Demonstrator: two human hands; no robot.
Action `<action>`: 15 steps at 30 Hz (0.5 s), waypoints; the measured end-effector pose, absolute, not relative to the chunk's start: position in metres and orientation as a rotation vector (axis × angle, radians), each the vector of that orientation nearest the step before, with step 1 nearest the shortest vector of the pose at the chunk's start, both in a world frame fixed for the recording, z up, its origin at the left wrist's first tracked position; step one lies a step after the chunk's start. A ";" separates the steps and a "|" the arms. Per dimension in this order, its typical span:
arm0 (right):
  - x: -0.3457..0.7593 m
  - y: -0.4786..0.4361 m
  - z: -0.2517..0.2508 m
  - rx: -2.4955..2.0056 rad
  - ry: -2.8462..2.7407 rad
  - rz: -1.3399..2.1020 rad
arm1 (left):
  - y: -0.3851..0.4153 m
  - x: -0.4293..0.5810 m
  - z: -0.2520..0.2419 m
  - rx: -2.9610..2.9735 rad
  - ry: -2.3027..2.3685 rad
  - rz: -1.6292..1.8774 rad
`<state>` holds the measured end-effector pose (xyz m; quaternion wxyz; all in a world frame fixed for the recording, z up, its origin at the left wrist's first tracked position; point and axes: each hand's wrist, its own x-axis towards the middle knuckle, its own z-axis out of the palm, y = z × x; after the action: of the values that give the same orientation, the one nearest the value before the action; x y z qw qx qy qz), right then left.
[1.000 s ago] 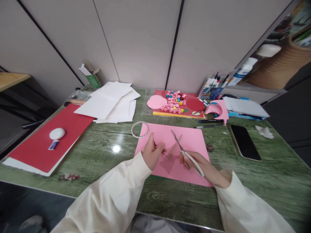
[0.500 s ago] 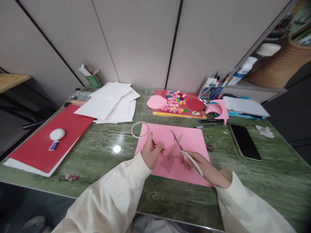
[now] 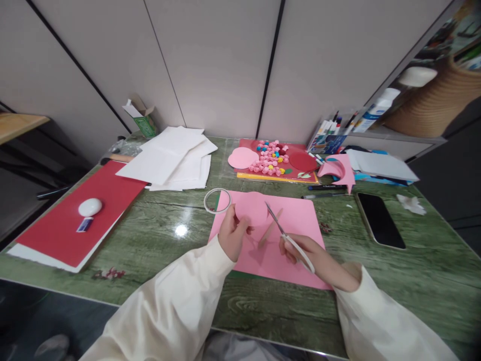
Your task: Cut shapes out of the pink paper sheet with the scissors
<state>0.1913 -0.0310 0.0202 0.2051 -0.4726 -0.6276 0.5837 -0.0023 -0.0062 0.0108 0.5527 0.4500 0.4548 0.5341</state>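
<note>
My left hand (image 3: 233,235) pinches a round pink paper piece (image 3: 252,209) and holds it up over a large pink paper sheet (image 3: 296,240) lying on the green table. My right hand (image 3: 300,249) grips white-handled scissors (image 3: 282,229), blades pointing up and left with the tip close to the round piece's right edge. Both arms wear cream sleeves.
A tape ring (image 3: 217,200) lies at the pink sheet's far left corner. A red sheet (image 3: 63,220) with a white oval object is on the left, white papers (image 3: 173,158) behind. A red board with pom-poms (image 3: 272,156), markers and a phone (image 3: 379,219) are on the right.
My left hand has raised and turned the round pink piece so more of it shows above the fingers. The scissors stay almost in place.
</note>
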 end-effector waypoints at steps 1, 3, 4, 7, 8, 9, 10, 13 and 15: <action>0.191 -0.031 0.020 -1.313 -1.748 1.632 | -0.006 -0.002 0.011 1.070 1.078 1.252; 0.191 -0.031 0.019 -1.304 -1.744 1.638 | -0.007 -0.002 0.011 1.089 1.074 1.220; 0.191 -0.031 0.019 -1.301 -1.743 1.637 | -0.007 -0.002 0.011 1.100 1.072 1.199; 0.190 -0.031 0.018 -1.294 -1.748 1.631 | -0.007 -0.001 0.011 1.131 1.084 1.163; 0.190 -0.031 0.017 -1.291 -1.749 1.630 | -0.007 -0.001 0.011 1.140 1.090 1.158; 0.190 -0.031 0.017 -1.286 -1.750 1.628 | -0.007 -0.002 0.011 1.149 1.094 1.152; 0.190 -0.031 0.017 -1.281 -1.749 1.628 | -0.007 -0.002 0.012 1.156 1.096 1.145; 0.190 -0.031 0.016 -1.262 -1.740 1.633 | -0.008 -0.002 0.014 1.176 1.090 1.122; 0.190 -0.031 0.016 -1.247 -1.737 1.632 | -0.009 -0.002 0.015 1.188 1.075 1.116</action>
<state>0.1898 -0.0311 0.0164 0.2241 -0.4518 -0.6292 0.5914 -0.0016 -0.0086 0.0150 0.5601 0.5040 0.4559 0.4736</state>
